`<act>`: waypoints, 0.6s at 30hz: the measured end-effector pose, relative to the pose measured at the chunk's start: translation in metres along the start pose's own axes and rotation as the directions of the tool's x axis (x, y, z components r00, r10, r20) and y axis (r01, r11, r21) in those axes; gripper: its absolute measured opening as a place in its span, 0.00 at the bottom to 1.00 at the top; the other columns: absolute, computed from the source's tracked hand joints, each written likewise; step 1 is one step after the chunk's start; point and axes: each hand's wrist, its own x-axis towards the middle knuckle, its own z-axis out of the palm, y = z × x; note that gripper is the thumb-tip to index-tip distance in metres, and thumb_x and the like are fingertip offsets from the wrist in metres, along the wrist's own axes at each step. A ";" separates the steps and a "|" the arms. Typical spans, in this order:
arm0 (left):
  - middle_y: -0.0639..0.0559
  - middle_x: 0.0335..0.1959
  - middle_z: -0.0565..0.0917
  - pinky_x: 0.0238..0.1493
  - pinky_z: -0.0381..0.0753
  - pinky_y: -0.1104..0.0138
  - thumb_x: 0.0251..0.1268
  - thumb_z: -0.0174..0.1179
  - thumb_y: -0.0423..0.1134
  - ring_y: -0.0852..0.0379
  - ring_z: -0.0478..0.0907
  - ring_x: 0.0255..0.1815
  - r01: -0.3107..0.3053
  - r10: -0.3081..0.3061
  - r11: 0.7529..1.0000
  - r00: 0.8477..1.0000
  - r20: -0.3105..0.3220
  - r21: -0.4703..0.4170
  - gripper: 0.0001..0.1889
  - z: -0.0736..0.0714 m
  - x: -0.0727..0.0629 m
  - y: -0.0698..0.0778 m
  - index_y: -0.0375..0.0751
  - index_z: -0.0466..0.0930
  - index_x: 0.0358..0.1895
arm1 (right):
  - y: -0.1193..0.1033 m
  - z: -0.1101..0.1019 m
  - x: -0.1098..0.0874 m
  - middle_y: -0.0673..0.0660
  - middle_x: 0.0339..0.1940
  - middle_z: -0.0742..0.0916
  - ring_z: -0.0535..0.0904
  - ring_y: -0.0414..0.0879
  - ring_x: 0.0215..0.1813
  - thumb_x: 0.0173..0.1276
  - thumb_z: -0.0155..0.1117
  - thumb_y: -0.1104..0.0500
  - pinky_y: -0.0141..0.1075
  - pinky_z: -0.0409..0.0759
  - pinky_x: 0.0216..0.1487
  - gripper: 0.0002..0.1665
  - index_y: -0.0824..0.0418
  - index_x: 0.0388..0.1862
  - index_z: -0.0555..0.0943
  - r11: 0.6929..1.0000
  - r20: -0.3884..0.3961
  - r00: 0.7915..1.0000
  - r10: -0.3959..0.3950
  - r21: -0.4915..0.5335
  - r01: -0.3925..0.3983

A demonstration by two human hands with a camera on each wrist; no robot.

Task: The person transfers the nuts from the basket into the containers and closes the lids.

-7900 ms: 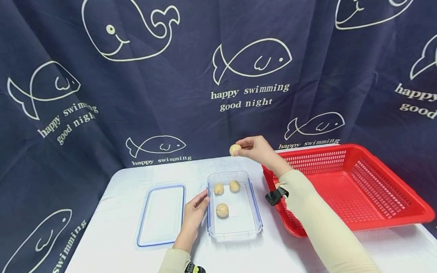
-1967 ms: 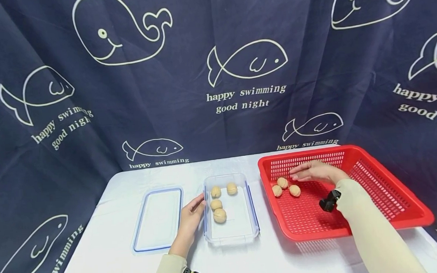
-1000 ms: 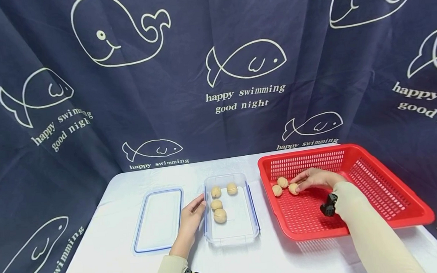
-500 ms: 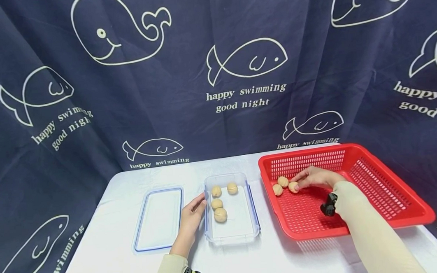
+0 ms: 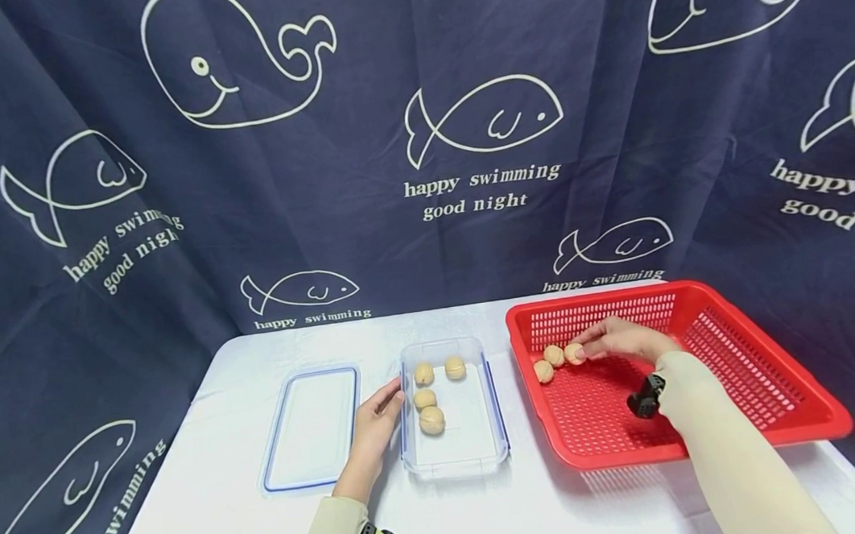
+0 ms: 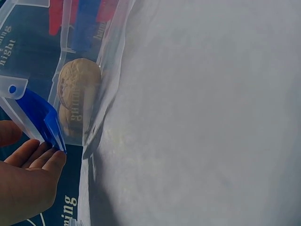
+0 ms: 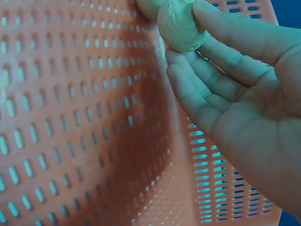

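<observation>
In the head view, my right hand [image 5: 623,340] is inside the red basket [image 5: 751,435] and pinches a walnut [image 5: 574,354] between thumb and fingers. The right wrist view also shows that walnut [image 7: 182,26] at the fingertips. Two other walnuts, one right beside it [image 5: 554,355] and one nearer [image 5: 543,371], lie at the basket's left end. My left hand [image 5: 375,428] touches the left side of the clear box [image 5: 474,464] with extended fingers. In the left wrist view its fingertips [image 6: 57,160] meet the blue latch [image 6: 42,117]. Several walnuts [image 5: 431,420] lie in the box, mostly along its left side.
A clear lid with a blue rim [image 5: 266,461] lies flat on the white-covered table [image 5: 212,456], left of the box. A dark blue curtain [image 5: 364,165] printed with fish and whales hangs behind the table. The basket takes up the table's right end.
A walnut was carried over the box earlier, and one more now lies in it. My right hand went back to the basket, gripped a walnut and shifted it slightly backward. My left hand stayed.
</observation>
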 end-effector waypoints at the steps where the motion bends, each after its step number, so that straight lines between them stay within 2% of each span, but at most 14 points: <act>1: 0.38 0.62 0.76 0.64 0.73 0.63 0.70 0.56 0.36 0.44 0.72 0.64 -0.001 0.001 1.000 1.000 0.001 0.000 0.20 0.000 0.000 0.000 0.33 0.74 0.62 | -0.002 0.000 -0.001 0.61 0.47 0.87 0.82 0.44 0.46 0.63 0.65 0.62 0.51 0.78 0.59 0.26 0.76 0.57 0.76 1.000 -0.002 1.000 -0.006 0.005 0.006; 5: 0.38 0.62 0.76 0.64 0.73 0.64 0.70 0.56 0.36 0.45 0.72 0.64 -0.002 0.002 1.000 1.000 0.002 -0.004 0.20 0.000 0.000 0.000 0.33 0.74 0.62 | -0.008 -0.002 -0.004 0.61 0.47 0.86 0.82 0.46 0.47 0.64 0.66 0.60 0.53 0.77 0.59 0.26 0.76 0.57 0.76 1.000 -0.021 0.999 -0.024 -0.002 0.024; 11: 0.38 0.62 0.76 0.64 0.73 0.64 0.70 0.56 0.37 0.45 0.72 0.64 -0.001 0.001 1.000 1.000 0.009 -0.012 0.21 0.000 0.000 -0.001 0.33 0.73 0.62 | -0.019 -0.001 -0.008 0.60 0.48 0.87 0.81 0.55 0.54 0.64 0.67 0.56 0.56 0.75 0.62 0.27 0.70 0.58 0.78 1.000 -0.067 0.998 -0.004 -0.013 0.003; 18: 0.38 0.62 0.76 0.64 0.73 0.63 0.70 0.56 0.38 0.44 0.71 0.64 -0.006 0.006 1.000 1.000 0.010 -0.010 0.21 0.000 -0.001 -0.001 0.33 0.73 0.62 | -0.031 -0.002 -0.011 0.61 0.48 0.86 0.82 0.51 0.50 0.64 0.68 0.56 0.51 0.79 0.58 0.28 0.72 0.58 0.77 0.999 -0.104 0.994 -0.034 -0.041 0.030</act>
